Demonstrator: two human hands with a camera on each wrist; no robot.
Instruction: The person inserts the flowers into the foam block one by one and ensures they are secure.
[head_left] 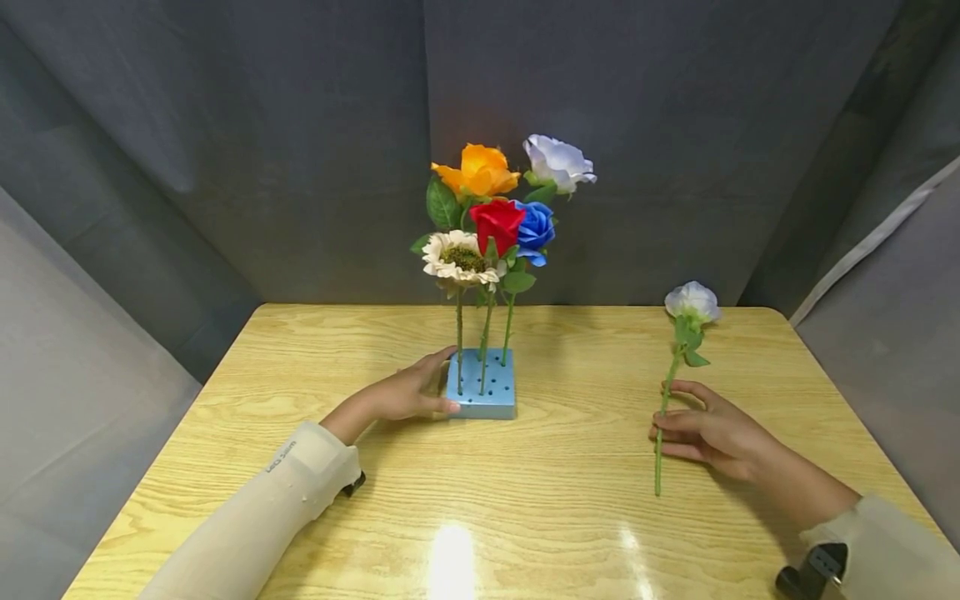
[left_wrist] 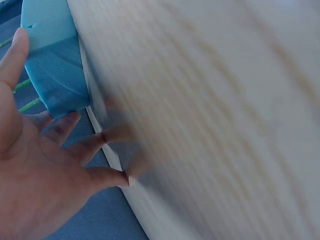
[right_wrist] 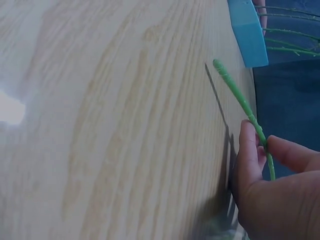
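My left hand [head_left: 408, 392] holds the left side of a light blue block [head_left: 480, 411] with holes in its top. Its thumb [left_wrist: 17, 52] lies at the block's front and other fingers reach toward the back corner. Several artificial flowers stand upright in the block: an orange one [head_left: 480, 172], a white one [head_left: 558, 162], a red rose [head_left: 498, 223], a blue rose [head_left: 535, 229] and a cream sunflower [head_left: 461, 257]. On the right, my right hand [head_left: 712, 429] pinches the green stem [right_wrist: 235, 90] of a white artificial flower [head_left: 692, 302], its bloom pointing away from me.
Everything stands on a light wooden table [head_left: 570, 467] with bright reflections near its front. A dark grey curtain [head_left: 337, 150] hangs behind the table, and paler grey cloth [head_left: 75, 358] flanks it.
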